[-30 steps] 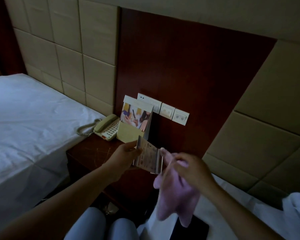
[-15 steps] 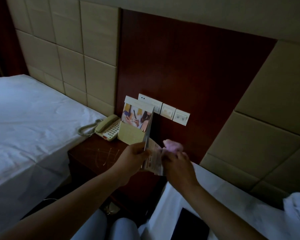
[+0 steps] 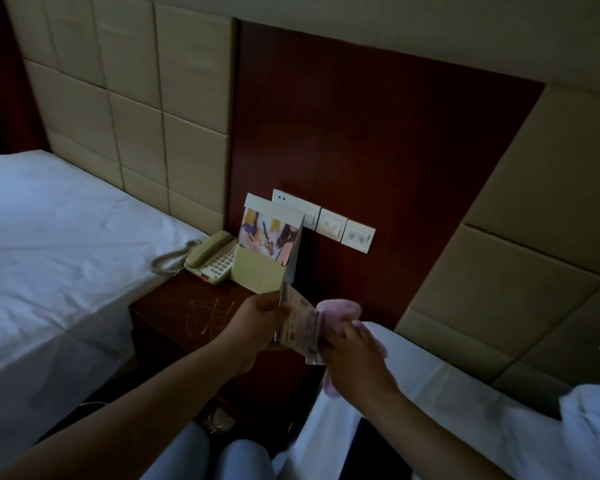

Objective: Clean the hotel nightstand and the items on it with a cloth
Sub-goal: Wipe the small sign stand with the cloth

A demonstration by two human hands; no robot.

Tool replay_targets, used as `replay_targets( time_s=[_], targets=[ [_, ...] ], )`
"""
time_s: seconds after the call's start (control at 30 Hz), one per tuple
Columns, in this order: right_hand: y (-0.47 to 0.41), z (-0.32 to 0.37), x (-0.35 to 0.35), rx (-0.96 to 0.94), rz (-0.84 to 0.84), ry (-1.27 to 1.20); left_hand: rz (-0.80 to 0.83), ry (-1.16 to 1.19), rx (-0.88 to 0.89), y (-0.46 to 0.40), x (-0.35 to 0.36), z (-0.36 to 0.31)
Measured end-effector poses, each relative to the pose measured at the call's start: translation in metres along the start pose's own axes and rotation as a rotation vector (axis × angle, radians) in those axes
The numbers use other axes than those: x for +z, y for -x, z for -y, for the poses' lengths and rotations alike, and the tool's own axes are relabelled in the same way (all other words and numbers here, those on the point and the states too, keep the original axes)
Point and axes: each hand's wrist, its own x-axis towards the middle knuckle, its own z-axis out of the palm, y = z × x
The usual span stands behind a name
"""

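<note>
A dark wooden nightstand point(image 3: 174, 317) stands between two beds. At its back sit a beige telephone point(image 3: 212, 258) and an upright picture card stand point(image 3: 267, 251). Above the nightstand's front right, my left hand point(image 3: 260, 323) grips a small printed card point(image 3: 300, 329) by its left edge. My right hand point(image 3: 354, 355) presses a pink cloth point(image 3: 340, 311) against the card's right side; part of the cloth hangs below the hand.
White beds lie at left point(image 3: 49, 244) and right point(image 3: 447, 403). Wall switches and sockets point(image 3: 329, 225) sit on the red panel behind the nightstand. A dark flat object point(image 3: 378, 455) lies on the right bed near my knees.
My right hand brought the cloth up from hanging loose to bunched against the card. The left hand turned the card more upright and edge-on.
</note>
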Motion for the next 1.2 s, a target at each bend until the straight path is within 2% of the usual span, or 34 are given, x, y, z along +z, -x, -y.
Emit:
replay_targets(
  time_s=[0.13, 0.23, 0.33, 0.43, 0.5, 0.57, 0.63, 0.67, 0.73, 0.8, 0.87, 0.93, 1.0, 1.07, 1.13, 1.2],
  targets=[
    [0.015, -0.012, -0.001, -0.110, -0.035, -0.052, 0.006, -0.014, -0.054, 0.001, -0.001, 0.014],
    [0.014, -0.030, -0.017, -0.048, -0.034, -0.080, 0.003, -0.047, -0.050, -0.001, -0.001, 0.014],
    [0.008, -0.044, -0.049, 0.106, 0.021, 0.053, -0.047, -0.033, -0.028, -0.003, -0.004, 0.004],
    [0.003, -0.042, -0.056, 0.091, -0.079, 0.220, -0.062, -0.033, 0.019, -0.006, -0.005, 0.001],
    [-0.004, -0.029, -0.041, 0.057, -0.104, 0.141, -0.045, -0.025, 0.060, -0.004, 0.000, -0.001],
    [-0.008, -0.012, -0.019, 0.110, -0.137, -0.021, -0.030, 0.006, 0.074, -0.001, 0.010, -0.001],
    [-0.008, 0.005, 0.001, 0.180, -0.096, -0.088, -0.031, 0.009, 0.074, 0.001, 0.017, -0.003],
    [-0.006, 0.012, 0.008, 0.162, -0.067, -0.046, -0.040, 0.002, 0.064, 0.002, 0.016, -0.003],
    [0.002, 0.024, 0.021, -0.039, 0.038, 0.103, -0.095, 0.008, 0.040, -0.002, 0.008, -0.001],
    [0.016, 0.022, 0.021, -0.180, -0.005, 0.136, -0.196, 0.053, 0.032, -0.005, -0.006, -0.002],
    [0.026, 0.014, 0.007, -0.134, -0.020, -0.061, -0.260, 0.058, 0.038, -0.010, -0.021, -0.007],
    [0.030, -0.009, 0.002, 0.130, -0.031, -0.282, -0.242, 0.056, 0.045, -0.013, -0.030, -0.011],
    [0.025, -0.036, -0.016, 0.483, 0.019, -0.742, -0.192, 0.071, 0.037, -0.011, -0.030, -0.013],
    [0.016, -0.058, -0.022, 0.706, -0.098, -1.139, -0.133, 0.090, 0.018, -0.009, -0.025, -0.010],
    [-0.003, -0.051, -0.029, 0.794, -0.182, -1.407, -0.058, 0.127, -0.006, -0.002, -0.017, -0.009],
    [-0.018, -0.039, -0.031, 0.817, -0.301, -1.510, -0.005, 0.125, -0.003, 0.001, -0.010, -0.009]
  ],
)
